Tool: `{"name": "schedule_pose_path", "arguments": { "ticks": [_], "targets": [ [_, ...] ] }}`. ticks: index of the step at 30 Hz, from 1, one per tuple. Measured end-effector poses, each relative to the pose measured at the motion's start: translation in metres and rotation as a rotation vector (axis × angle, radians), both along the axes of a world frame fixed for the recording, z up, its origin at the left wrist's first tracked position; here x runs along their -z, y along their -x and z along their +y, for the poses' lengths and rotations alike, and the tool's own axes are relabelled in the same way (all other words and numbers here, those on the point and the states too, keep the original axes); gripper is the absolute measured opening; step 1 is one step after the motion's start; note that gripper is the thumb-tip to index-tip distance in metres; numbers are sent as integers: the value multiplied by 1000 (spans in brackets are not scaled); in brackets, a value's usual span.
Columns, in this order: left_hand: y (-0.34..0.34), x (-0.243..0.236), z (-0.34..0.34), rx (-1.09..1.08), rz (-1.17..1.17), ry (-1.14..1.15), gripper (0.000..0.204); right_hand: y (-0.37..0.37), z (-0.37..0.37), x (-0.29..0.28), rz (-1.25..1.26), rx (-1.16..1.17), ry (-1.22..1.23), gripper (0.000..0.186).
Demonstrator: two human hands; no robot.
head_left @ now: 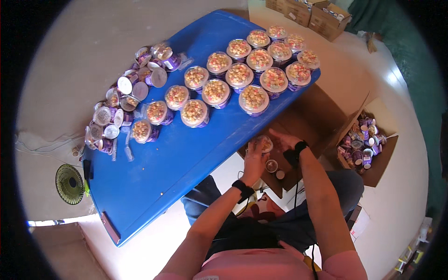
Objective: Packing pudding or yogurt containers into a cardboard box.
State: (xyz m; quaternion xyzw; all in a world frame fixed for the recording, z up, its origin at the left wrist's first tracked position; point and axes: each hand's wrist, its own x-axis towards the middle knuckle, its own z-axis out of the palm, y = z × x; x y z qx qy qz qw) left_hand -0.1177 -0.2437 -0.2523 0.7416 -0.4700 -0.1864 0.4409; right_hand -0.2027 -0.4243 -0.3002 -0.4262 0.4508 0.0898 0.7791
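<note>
My left hand point(253, 162) is closed around a small cup with a clear domed lid point(265, 144), over an open cardboard box point(322, 108) beside the table. Just right of that cup is my right hand point(288, 141), its fingers stretched out and apart, with nothing seen in it. Deeper in the box lie a clear-topped cup point(271, 165) and a small pale cup point(280, 174). On the blue table point(154, 172) stand several purple cups filled with colourful puffed snack point(254, 99), upright in loose rows under clear lids.
A jumbled pile of purple cups point(127, 103), some on their sides, covers the table's far left edge. Clear plastic pieces point(128, 150) lie beside it. Another carton full of cups point(364, 144) stands at right; more cartons point(329, 21) are at the back. A green fan point(69, 184) stands left.
</note>
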Motion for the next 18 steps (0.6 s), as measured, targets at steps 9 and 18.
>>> {"name": "schedule_pose_path", "arguments": {
  "ticks": [9,18],
  "targets": [
    [-9,25,-19,10,-85,-133,58,-5,-13,11,-236,-317,12,61],
    [-34,25,20,-33,-23,-315,42,11,-44,163,288,-433,453,52]
  ]
}}
